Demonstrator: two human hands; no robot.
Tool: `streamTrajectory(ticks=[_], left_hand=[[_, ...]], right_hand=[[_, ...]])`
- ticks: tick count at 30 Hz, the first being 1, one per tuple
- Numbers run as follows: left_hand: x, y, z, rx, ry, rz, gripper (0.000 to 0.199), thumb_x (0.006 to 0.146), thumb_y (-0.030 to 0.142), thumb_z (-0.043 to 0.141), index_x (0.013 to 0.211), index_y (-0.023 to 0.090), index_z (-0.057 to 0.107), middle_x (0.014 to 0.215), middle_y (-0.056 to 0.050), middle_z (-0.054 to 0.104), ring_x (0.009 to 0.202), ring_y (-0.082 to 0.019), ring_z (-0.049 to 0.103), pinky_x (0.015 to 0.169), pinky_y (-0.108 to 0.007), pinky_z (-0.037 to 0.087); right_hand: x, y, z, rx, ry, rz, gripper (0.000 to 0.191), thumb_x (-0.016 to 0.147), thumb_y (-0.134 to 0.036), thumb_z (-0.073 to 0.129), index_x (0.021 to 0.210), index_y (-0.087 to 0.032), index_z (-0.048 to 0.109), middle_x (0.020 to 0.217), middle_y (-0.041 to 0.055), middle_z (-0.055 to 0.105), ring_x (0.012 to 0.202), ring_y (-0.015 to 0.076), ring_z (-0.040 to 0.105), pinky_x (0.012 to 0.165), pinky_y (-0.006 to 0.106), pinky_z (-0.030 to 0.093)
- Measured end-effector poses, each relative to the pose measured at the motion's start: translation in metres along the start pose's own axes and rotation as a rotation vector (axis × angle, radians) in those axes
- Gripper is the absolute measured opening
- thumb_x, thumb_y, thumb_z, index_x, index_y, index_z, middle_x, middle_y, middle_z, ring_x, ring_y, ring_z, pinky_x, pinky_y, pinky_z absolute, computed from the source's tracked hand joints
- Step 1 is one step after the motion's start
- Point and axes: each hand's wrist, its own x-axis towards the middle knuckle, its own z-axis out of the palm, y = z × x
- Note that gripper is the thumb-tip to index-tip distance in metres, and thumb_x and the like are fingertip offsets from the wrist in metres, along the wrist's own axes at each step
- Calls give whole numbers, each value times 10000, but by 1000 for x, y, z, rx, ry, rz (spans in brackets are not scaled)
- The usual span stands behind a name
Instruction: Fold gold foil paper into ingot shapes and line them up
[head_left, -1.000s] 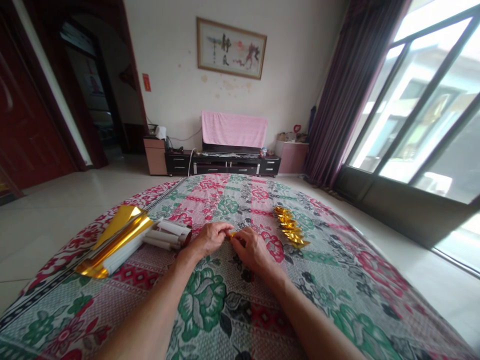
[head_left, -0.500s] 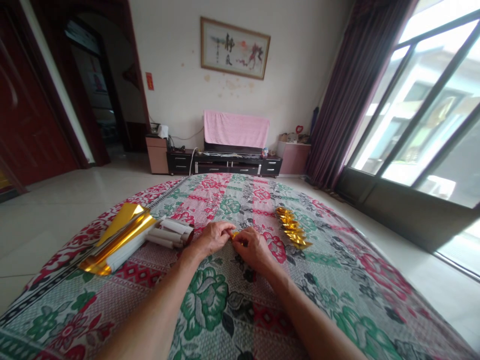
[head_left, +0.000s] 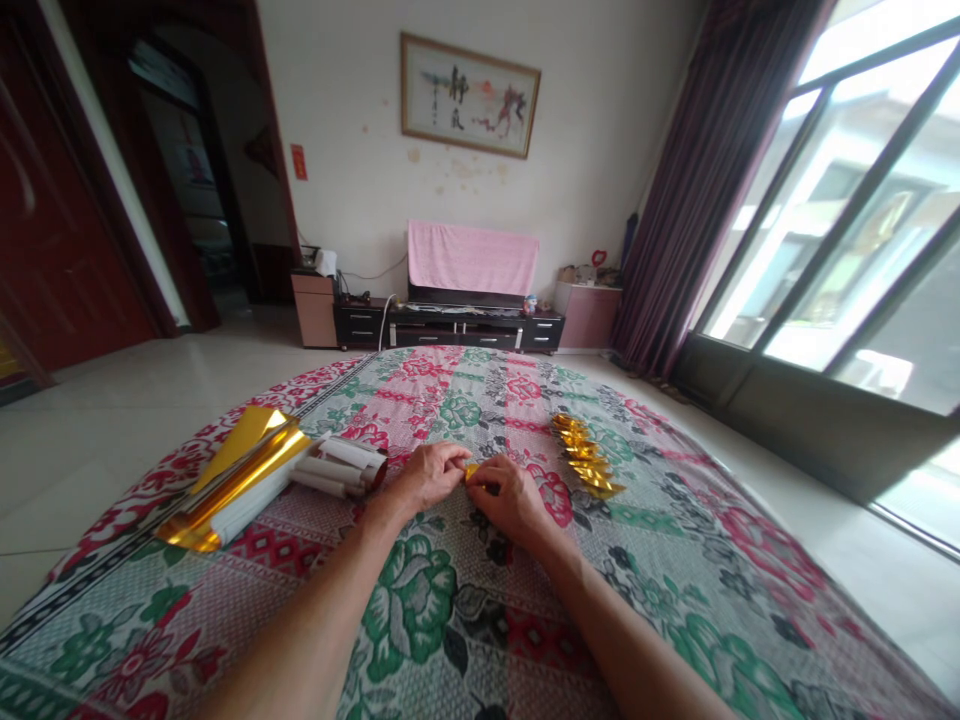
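Between my two hands shows a small piece of gold foil paper [head_left: 471,471], mostly hidden by the fingers. My left hand [head_left: 433,474] pinches its left side, fingers bent together. From the other side my right hand [head_left: 504,490] grips it with thumb and fingers curled. Right of my hands, several folded gold paper ingots [head_left: 586,460] stand in a row on the patterned cloth. Over to the left lie rolled sheets of gold foil paper [head_left: 259,470], shiny side partly out, beside white paper rolls [head_left: 337,468].
A flowered cloth [head_left: 645,640] covers the round table under my arms. Beyond its far edge stand a low black cabinet [head_left: 457,335] and a screen draped with a pink towel [head_left: 472,255]. Purple curtains [head_left: 697,190] hang beside a large window on the right.
Both hands stay nearly in place; only the fingers shift slightly around the gold foil paper. Everything else looks the same.
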Motion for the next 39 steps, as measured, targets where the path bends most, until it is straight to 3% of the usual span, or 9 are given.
streamTrajectory(ticks=[9, 27, 39], left_hand=[[-1, 1, 1, 30, 26, 56, 295, 686, 92, 518, 926, 168, 672, 832, -21, 679, 719, -118, 602, 676, -196, 456], [0, -1, 4, 23, 48, 49, 303, 679, 70, 509, 917, 164, 669, 824, -25, 679, 721, -122, 600, 653, -196, 463], [0, -6, 6, 89, 20, 119, 235, 717, 102, 496, 779, 181, 708, 809, -30, 676, 747, -128, 607, 705, -222, 464]], right_hand=[[-2, 0, 0, -50, 40, -30, 140, 725, -152, 593, 814, -211, 684, 787, 21, 611, 725, 124, 568, 680, 213, 423], [-7, -1, -7, -46, -61, -147, 244, 793, -143, 534, 907, -275, 704, 861, 16, 604, 781, 115, 566, 738, 235, 432], [-10, -5, -13, -2, -38, -203, 223, 762, -100, 511, 800, -215, 699, 864, 27, 625, 792, 119, 576, 745, 225, 442]])
